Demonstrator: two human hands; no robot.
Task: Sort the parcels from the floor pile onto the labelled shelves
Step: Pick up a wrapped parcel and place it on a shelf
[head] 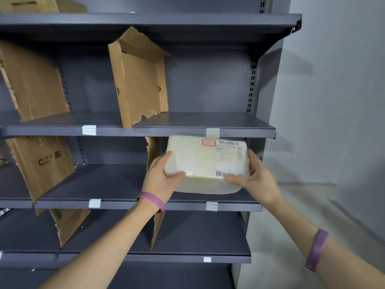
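A white foam-wrapped parcel with a shipping label and a red-edged sticker on top is held at the front of the right bay of a dark grey shelf. My left hand grips its left end. My right hand grips its right end. The parcel sits just below the shelf above and its small white label. Whether the parcel rests on the shelf or hangs over it, I cannot tell.
Torn cardboard dividers stand upright on the shelves and split them into bays; another is at the left. White label tags mark the shelf edges. A grey wall lies to the right of the rack.
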